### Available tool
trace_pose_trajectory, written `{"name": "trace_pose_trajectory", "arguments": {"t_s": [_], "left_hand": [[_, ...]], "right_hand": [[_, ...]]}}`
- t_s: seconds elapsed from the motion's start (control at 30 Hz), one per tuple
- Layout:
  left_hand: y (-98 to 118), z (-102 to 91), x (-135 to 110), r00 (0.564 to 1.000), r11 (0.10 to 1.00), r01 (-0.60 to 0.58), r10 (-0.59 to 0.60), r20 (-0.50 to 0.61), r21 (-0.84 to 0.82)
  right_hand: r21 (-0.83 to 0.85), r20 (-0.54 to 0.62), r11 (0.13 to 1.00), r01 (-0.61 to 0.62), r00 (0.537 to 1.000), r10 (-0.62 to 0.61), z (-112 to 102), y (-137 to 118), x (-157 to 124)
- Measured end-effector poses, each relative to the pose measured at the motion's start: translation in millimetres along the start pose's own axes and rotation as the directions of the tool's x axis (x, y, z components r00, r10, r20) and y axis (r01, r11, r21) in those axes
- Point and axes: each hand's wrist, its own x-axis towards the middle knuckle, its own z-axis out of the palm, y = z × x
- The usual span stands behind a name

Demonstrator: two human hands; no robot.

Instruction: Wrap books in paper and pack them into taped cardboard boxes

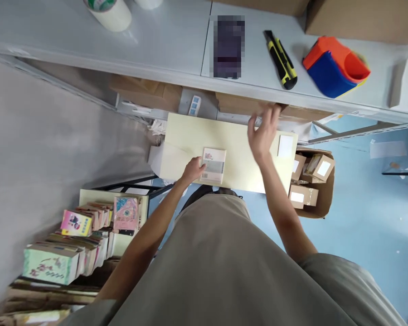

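Observation:
My left hand (192,170) grips the left edge of a small pale book (214,165) that lies flat on a cream table (238,149) below me. My right hand (263,133) hovers above the table's far right part, fingers spread and empty, close to the grey shelf edge. A white label (285,146) lies on the table just right of that hand.
A grey shelf (177,45) above carries a yellow-black utility knife (280,59), an orange-blue tape dispenser (335,65), tape rolls (111,12) and a dark phone (228,46). Stacked books (85,237) stand lower left. An open carton of small labelled boxes (311,179) sits on the blue floor at right.

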Motion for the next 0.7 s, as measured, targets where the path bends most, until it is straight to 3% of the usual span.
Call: {"name": "trace_pose_trajectory", "arguments": {"t_s": [0.07, 0.1, 0.2, 0.27, 0.3, 0.53, 0.7], "left_hand": [[-19, 14.0, -1, 0.989, 0.992, 0.124, -0.125, 0.082, 0.008], [-25, 20.3, -2, 0.982, 0.988, 0.155, -0.154, 0.108, 0.004], [-37, 36.2, 0, 0.976, 0.984, 0.175, -0.168, 0.143, -0.041], [-41, 44.8, 5, 0.973, 0.98, 0.185, -0.172, 0.153, -0.074], [-42, 48.5, 7, 0.972, 0.978, 0.188, -0.173, 0.157, -0.089], [-49, 61.1, 16, 0.971, 0.963, 0.199, -0.168, 0.173, -0.183], [-45, 61.6, 16, 0.975, 0.943, 0.181, -0.134, 0.179, -0.28]], "right_hand": [[0.101, 0.205, 0.984, -0.146, 0.971, 0.123, 36, 6, -68], [0.095, 0.331, 0.961, -0.261, 0.919, 0.216, 55, 9, -99], [-0.02, 0.616, 0.812, -0.584, 0.632, 0.47, 99, 15, -170], [-0.06, 0.652, 0.697, -0.715, 0.501, 0.57, 116, 15, -194], [-0.067, 0.653, 0.656, -0.751, 0.465, 0.598, 122, 14, -201], [-0.05, 0.615, 0.525, -0.849, 0.388, 0.686, 145, 16, -201], [0.059, 0.656, 0.509, -0.859, 0.417, 0.629, 146, 1, -195]]}}
